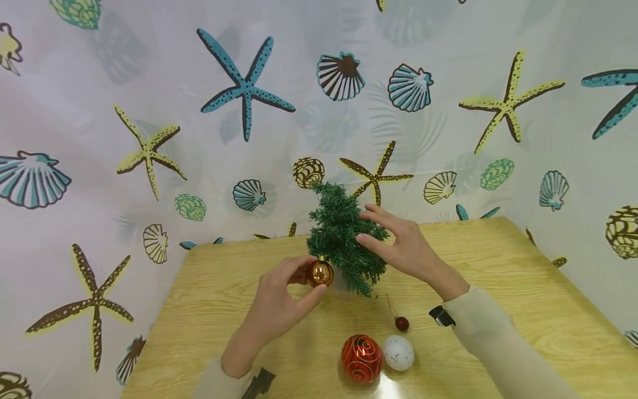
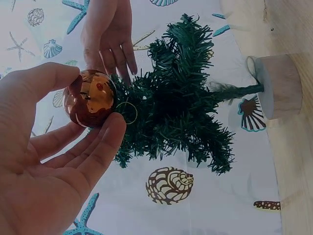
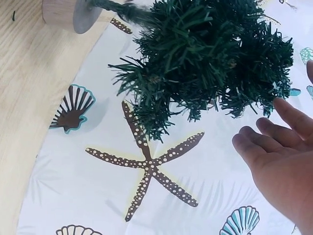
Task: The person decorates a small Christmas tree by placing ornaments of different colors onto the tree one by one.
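Between thumb and fingers, my left hand [image 1: 279, 302] pinches a shiny gold Christmas bauble [image 1: 320, 274], held in front of the lower left side of a small artificial Christmas tree [image 1: 341, 235]. In the left wrist view, a thin gold hanging loop [image 2: 127, 113] sticks out from the bauble [image 2: 90, 99] toward the green branches. My right hand [image 1: 404, 244] is at the tree's right side, its fingers extended and spread, fingertips close to the branches. From the right wrist view, that hand [image 3: 283, 152] has nothing in its grasp. The tree stands on a round wooden base [image 2: 281, 87].
On the wooden table [image 1: 209, 310], a red bauble with swirls [image 1: 361, 358] sits beside a white speckled bauble [image 1: 398, 353]. A small dark red bauble [image 1: 401, 323] with a string lies nearer the tree. Behind hangs a curtain [image 1: 279, 166] printed with shells and starfish.
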The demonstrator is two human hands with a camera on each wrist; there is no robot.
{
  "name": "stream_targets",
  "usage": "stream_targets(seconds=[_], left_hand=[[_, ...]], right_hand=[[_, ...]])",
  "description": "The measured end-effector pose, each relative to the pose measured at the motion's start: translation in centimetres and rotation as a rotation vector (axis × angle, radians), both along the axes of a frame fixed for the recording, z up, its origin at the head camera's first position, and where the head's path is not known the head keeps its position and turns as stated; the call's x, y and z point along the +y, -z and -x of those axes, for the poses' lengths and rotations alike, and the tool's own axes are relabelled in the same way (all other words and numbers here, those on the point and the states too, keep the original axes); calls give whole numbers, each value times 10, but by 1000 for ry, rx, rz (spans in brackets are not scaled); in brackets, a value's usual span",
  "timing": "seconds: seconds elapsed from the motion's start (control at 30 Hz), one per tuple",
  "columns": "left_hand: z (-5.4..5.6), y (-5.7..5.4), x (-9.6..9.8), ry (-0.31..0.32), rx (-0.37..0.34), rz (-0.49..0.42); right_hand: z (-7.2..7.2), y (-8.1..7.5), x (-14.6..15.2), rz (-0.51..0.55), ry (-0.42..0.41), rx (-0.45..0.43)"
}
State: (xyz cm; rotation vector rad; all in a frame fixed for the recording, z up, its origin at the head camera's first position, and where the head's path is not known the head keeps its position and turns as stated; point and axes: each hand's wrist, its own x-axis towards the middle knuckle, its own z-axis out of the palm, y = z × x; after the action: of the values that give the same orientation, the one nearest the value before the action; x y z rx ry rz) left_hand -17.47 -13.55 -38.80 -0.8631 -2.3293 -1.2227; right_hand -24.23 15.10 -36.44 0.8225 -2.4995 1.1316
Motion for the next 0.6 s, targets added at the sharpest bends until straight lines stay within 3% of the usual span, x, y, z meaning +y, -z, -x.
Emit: stream_targets(seconds=[0.27, 0.6], left_hand=[[6, -4, 2, 18, 27, -6], [5, -10, 4, 60, 46, -31]], right_hand=[[-2, -5, -2, 3, -20, 99], [-4, -8, -19, 112, -130, 473]])
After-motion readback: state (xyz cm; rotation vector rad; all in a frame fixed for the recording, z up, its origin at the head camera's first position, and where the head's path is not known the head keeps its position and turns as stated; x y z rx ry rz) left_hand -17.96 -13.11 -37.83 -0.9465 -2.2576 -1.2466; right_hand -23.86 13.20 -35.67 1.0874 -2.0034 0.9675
